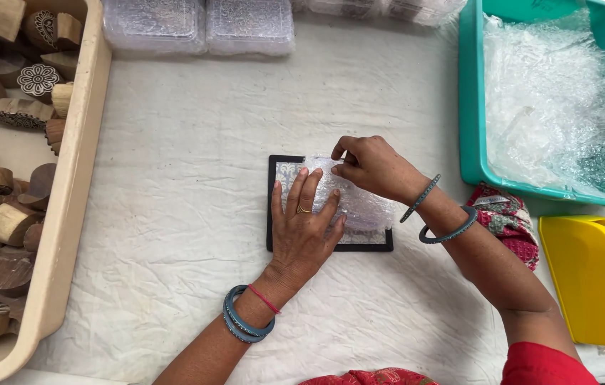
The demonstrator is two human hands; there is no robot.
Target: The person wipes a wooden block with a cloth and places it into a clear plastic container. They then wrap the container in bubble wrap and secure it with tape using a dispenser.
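A flat square block with a black rim (274,187) lies on the white cloth (174,178), partly covered by a sheet of bubble wrap (366,208). My left hand (304,227) presses flat on the wrap over the block, fingers spread, a ring on one finger. At the top edge of the wrap, my right hand (368,167) pinches the plastic between thumb and fingers. Both wrists wear teal bangles.
A beige tray (67,192) at the left holds several carved wooden blocks. A teal bin (472,107) at the right is full of bubble wrap. A yellow tape dispenser (587,278) sits at the lower right, wrapped packages (199,27) at the far edge.
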